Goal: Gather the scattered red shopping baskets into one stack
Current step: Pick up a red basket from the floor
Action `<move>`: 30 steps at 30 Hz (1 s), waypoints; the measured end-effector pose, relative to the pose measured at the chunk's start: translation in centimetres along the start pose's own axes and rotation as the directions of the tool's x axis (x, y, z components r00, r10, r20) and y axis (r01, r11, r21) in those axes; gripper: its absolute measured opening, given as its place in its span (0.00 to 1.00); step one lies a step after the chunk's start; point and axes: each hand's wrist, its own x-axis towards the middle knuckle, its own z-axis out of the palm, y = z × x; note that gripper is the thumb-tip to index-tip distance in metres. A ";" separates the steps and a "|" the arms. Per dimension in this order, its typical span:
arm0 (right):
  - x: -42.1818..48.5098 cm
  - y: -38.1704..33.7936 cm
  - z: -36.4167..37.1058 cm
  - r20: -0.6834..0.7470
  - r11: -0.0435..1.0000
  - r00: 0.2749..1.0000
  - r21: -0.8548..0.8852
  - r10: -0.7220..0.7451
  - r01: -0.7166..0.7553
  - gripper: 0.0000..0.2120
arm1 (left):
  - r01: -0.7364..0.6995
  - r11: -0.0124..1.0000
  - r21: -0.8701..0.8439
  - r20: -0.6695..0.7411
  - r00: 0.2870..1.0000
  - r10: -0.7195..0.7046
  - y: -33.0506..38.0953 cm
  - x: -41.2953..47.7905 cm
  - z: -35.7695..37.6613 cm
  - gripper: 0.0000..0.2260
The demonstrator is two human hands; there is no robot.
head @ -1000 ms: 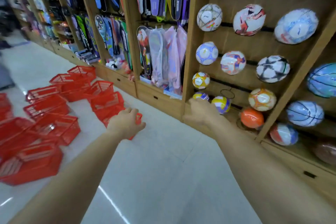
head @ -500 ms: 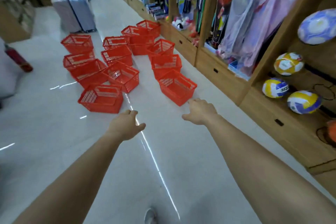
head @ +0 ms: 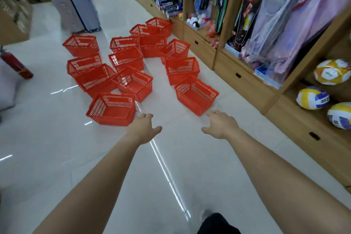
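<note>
A: Head view: the red baskets (head: 133, 66) now sit larger, centre and upper-left of frame, where a second ago they hugged the left edge. The person has turned and closed in.

B: So gathering can start. Nothing stacked yet?

A: None that I can tell. Left hand (head: 142, 129) is loosely spread, empty, just beside the nearest basket (head: 112, 109). Right hand (head: 220, 124) is spread, empty, fingertips near the right-hand basket (head: 196, 94).

Hands (head: 144, 129) nearer red baskets (head: 195, 94)
</note>
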 end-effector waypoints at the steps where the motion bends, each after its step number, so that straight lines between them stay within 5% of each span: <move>1: 1.4 0.4 -0.2 0.005 1.000 1.000 0.010 0.012 -0.012 0.35 | -0.007 1.000 0.001 0.007 1.000 0.007 0.1 1.6 -0.1 0.33; 20: 37.5 13.7 -11.7 0.085 0.934 0.980 0.299 0.178 -0.196 0.29 | -0.074 0.994 0.084 0.098 0.993 0.065 10.8 41.5 -6.6 0.32; 30: 54.5 17.5 -12.1 0.191 0.905 0.946 0.293 0.261 -0.309 0.29 | -0.096 0.989 0.109 0.227 0.971 0.069 11.9 62.1 -5.0 0.33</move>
